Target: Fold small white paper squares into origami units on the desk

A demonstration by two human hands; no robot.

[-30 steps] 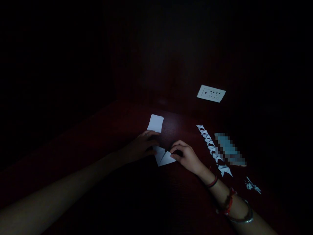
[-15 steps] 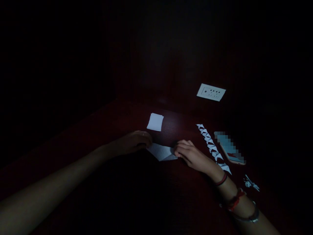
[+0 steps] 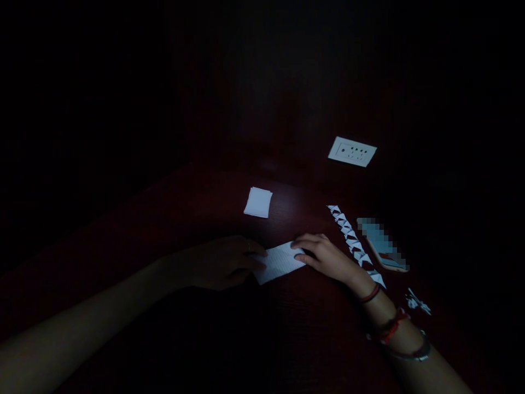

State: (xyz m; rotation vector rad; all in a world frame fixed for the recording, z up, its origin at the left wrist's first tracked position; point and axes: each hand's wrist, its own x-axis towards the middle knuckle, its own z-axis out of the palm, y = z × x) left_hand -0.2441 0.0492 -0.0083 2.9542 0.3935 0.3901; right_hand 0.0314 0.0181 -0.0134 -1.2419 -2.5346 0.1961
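Note:
A small white lined paper (image 3: 279, 262) lies flat on the dark red table (image 3: 254, 328), unfolded into a rectangle. My left hand (image 3: 223, 262) rests on its left end, fingers lying over the edge. On the paper's right end my right hand (image 3: 324, 256) presses down with fingers stretched flat. Neither hand lifts the paper. The room is very dim.
A stack of white paper squares (image 3: 258, 202) lies beyond the hands. To the right runs a chain of folded white triangles (image 3: 353, 243), with a phone (image 3: 381, 244) beside it and a small white scrap (image 3: 417, 302). A white wall socket (image 3: 351, 151) sits behind.
The paper was a folded triangular shape a second ago; it now lies opened out as a flat rectangle. Both hands slid slightly nearer to me and apart along it.

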